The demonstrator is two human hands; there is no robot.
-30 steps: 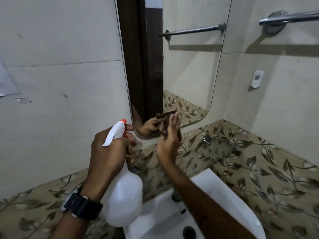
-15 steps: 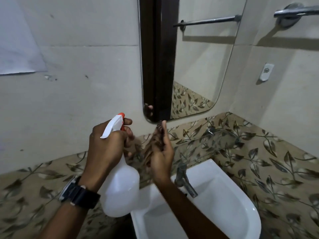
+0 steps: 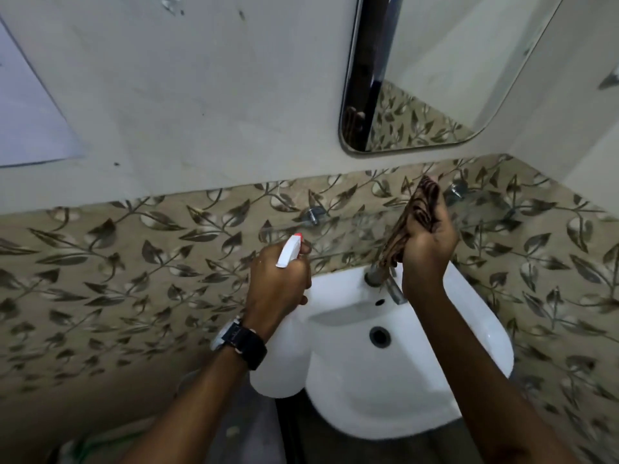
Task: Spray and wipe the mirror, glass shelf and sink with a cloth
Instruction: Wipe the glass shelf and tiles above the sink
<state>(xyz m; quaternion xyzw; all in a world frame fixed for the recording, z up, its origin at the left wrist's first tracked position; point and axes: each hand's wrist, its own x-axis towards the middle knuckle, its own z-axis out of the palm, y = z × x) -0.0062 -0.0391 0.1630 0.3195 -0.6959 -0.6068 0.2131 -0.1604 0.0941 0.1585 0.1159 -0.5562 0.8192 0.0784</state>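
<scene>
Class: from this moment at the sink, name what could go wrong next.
1. The glass shelf is nearly invisible against the leaf tiles; the right hand with the cloth could knock its edge.
2. The left hand aims the spray bottle toward the shelf and cloth hand; spray may hit skin.

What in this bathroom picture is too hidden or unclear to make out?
Head view:
- Spray bottle: the left hand and wrist hide its neck; liquid level unreadable.
- Cloth: partly inside the right hand.
- Glass shelf: transparent, edges barely visible.
- Mirror: top cut off by frame.
</scene>
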